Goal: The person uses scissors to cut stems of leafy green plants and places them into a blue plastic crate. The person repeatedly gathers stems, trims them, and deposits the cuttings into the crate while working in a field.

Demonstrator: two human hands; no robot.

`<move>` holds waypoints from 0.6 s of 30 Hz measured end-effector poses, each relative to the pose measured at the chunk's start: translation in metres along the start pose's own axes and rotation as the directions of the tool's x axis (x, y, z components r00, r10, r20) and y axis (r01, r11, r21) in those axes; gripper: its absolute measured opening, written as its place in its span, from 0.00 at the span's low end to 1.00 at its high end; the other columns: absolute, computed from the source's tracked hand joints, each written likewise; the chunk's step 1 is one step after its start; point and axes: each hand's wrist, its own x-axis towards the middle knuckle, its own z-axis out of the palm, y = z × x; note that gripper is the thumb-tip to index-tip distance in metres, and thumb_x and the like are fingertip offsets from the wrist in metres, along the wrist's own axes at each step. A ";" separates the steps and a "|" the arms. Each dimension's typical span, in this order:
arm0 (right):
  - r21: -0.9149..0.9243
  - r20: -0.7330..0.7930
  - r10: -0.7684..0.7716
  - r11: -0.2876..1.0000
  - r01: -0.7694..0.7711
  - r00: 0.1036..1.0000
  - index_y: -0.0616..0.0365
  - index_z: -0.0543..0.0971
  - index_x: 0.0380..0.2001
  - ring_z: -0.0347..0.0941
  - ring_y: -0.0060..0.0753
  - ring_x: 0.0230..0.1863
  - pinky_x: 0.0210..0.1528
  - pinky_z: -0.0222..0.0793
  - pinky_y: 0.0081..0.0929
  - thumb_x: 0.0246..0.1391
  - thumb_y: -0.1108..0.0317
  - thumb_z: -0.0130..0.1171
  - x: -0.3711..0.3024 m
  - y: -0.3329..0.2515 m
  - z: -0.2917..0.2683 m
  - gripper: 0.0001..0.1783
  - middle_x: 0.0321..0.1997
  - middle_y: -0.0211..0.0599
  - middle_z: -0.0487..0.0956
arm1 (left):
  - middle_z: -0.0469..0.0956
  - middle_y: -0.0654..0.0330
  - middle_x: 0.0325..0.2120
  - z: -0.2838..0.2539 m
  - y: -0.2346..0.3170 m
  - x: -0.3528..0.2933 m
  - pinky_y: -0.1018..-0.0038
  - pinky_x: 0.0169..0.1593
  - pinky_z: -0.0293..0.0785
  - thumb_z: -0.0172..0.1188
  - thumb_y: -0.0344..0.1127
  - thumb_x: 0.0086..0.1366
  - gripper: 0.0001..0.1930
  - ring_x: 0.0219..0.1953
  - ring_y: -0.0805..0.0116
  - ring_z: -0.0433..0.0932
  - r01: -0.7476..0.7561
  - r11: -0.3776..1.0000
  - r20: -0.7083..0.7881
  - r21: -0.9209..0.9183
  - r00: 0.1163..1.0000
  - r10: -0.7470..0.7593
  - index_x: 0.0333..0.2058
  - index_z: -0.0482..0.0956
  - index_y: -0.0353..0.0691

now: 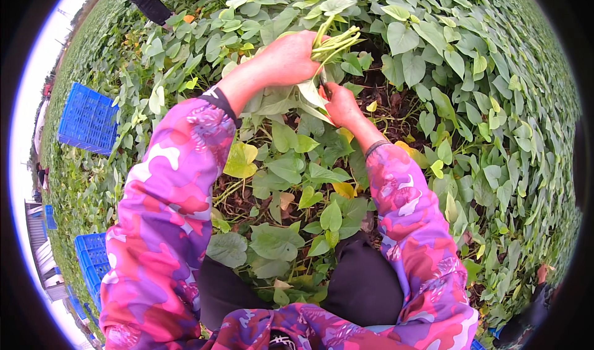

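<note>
My left hand (289, 60) is closed around a bunch of cut leafy stems (336, 45). The pale green stem ends stick out to the right of the fist, and broad leaves hang below it. Just below and to the right, my right hand (341, 105) is closed, with its thumb and fingers pinched beside the bunch. A small dark thing shows at its fingertips, too small to name. Both hands are over a dense bed of heart-shaped green leaves (288, 167), some of them yellow.
A blue plastic crate (88, 120) stands among the plants at the left, with another blue crate (91, 260) nearer me. Another person's dark-trousered leg (148, 3) is at the far left. My dark-clad knees (364, 282) are bent among the vines. Brown soil (380, 93) shows between the leaves.
</note>
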 end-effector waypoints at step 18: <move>-0.267 -0.231 -0.125 0.962 0.060 0.965 0.59 0.76 0.40 0.78 0.51 0.30 0.32 0.71 0.40 0.54 0.62 0.59 0.006 -0.023 -0.115 0.14 0.26 0.51 0.79 | 0.77 0.52 0.38 0.058 -0.106 -0.018 0.56 0.37 0.76 0.59 0.29 0.50 0.19 0.36 0.50 0.80 0.082 0.741 0.070 0.666 0.983 -0.172 0.43 0.71 0.44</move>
